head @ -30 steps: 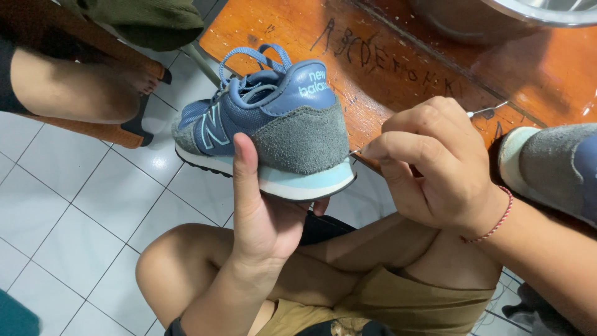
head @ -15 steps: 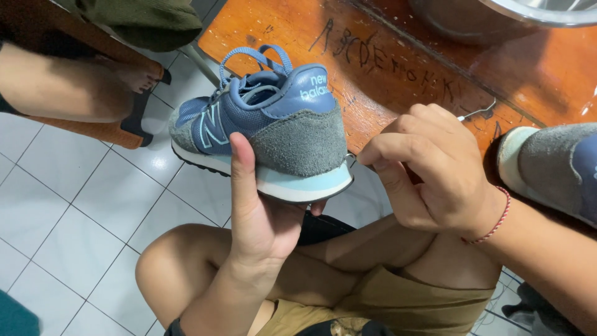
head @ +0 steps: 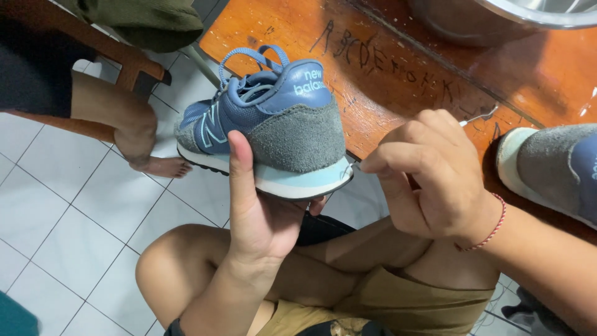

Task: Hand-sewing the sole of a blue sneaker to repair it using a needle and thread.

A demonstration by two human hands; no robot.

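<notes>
My left hand [head: 258, 214] holds a blue and grey sneaker [head: 267, 124] from below, thumb up its side and heel toward me, above my bare knees. The sneaker has blue laces and a pale blue and white sole. My right hand [head: 432, 177] is closed on a thin metal needle-like tool [head: 477, 116]. One end of the tool sticks out behind the fingers. The pinched fingertips sit at the heel edge of the sole, where the tip is hidden.
A second grey and blue sneaker [head: 550, 171] lies on the orange wooden table [head: 398, 68], which has scratched marks. A metal bowl [head: 528, 12] sits at the table's far edge. Another person's bare leg and foot [head: 146, 149] are at the left by a wooden seat [head: 118, 62], over white floor tiles [head: 81, 230].
The other person's foot has come down from the seat to the floor. My right hand has shifted slightly at the heel, and the sneaker has barely moved.
</notes>
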